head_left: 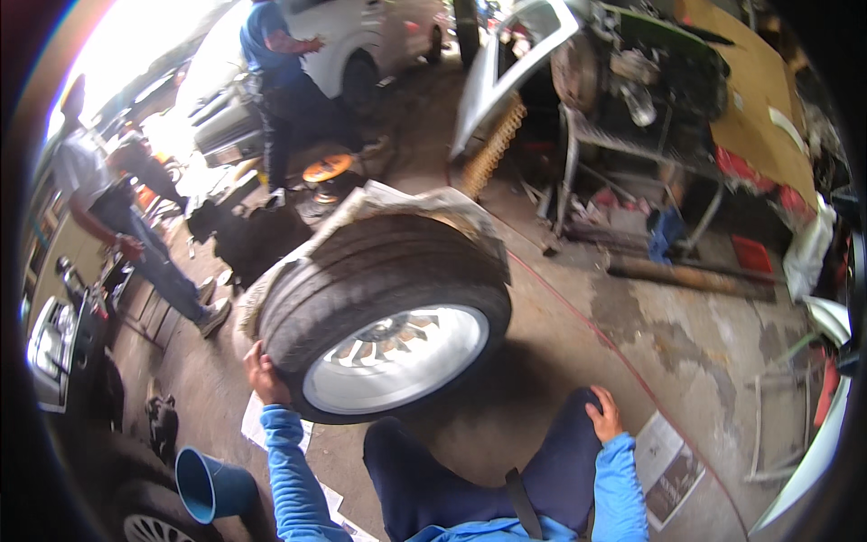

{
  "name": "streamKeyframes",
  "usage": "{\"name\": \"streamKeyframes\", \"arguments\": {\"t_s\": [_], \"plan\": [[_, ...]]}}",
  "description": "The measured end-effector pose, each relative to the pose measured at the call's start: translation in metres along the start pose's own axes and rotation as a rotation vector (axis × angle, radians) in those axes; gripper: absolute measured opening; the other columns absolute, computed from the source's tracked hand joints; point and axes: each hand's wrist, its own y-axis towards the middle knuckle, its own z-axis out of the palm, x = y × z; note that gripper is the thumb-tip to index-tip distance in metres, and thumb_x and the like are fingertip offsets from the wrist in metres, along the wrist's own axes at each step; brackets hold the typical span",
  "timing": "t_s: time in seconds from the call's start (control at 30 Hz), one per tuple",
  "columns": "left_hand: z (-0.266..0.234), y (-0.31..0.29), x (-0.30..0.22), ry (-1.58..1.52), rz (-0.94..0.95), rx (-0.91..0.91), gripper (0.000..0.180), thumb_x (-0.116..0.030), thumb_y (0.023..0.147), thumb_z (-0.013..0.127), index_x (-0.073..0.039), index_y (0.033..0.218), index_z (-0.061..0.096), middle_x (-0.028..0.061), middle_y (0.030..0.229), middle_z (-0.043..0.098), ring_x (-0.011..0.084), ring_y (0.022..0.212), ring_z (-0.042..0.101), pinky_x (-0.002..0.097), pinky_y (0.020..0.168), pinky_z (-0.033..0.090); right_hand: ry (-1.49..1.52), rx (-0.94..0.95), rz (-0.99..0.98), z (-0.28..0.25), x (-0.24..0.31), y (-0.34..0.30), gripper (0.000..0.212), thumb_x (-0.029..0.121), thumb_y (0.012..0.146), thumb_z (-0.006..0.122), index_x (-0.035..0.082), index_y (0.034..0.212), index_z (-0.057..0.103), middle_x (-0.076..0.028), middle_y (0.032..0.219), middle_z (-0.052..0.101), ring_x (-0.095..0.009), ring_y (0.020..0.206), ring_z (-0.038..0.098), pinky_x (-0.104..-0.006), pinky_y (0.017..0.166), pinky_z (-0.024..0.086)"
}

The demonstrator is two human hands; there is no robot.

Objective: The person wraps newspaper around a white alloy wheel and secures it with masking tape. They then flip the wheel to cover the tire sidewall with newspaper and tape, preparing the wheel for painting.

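A car wheel (379, 357), with a black tyre (361, 271) round a silver multi-spoke rim, is tilted in front of me. Its back is toward me, showing the inner side of the rim. Behind and under the tyre runs a pale, crumpled sheet (479, 221); what carries the wheel's weight is hidden. My left hand (265, 376) holds the tyre at its near left edge, fingers against the rubber. On my right knee lies my right hand (606, 415), fingers apart, with nothing in it.
A blue bucket (215, 485) stands at lower left beside another wheel (149, 524). A red hose (605, 339) crosses the floor on the right. Printed paper (664, 465) lies by my right knee. Several people stand at far left. A cluttered metal bench (650, 144) fills the far right.
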Motion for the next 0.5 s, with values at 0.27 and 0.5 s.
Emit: {"name": "streamKeyframes", "arguments": {"t_s": [0.27, 0.5], "plan": [[0.018, -0.007, 0.079, -0.424, -0.010, -0.066, 0.050, -0.033, 0.086, 0.040, 0.007, 0.113, 0.054, 0.0155, 0.123, 0.052, 0.0256, 0.117, 0.045, 0.0365, 0.102, 0.030, 0.505, -0.071, 0.100, -0.019, -0.044, -0.046, 0.040, 0.010, 0.083, 0.058, -0.002, 0.121, 0.052, -0.015, 0.127, 0.052, -0.022, 0.120, 0.047, -0.0349, 0.101, 0.036], [0.013, 0.004, 0.114, -0.425, -0.310, -0.211, 0.048, -0.029, 0.088, 0.039, 0.005, 0.119, 0.052, 0.0170, 0.126, 0.050, 0.0282, 0.115, 0.047, 0.0407, 0.101, 0.032, -0.079, -0.454, 0.838, -0.015, -0.146, -0.178, 0.009, 0.003, 0.077, 0.062, 0.004, 0.085, 0.065, -0.007, 0.072, 0.065, -0.013, 0.063, 0.061, -0.0271, 0.059, 0.050]]}}
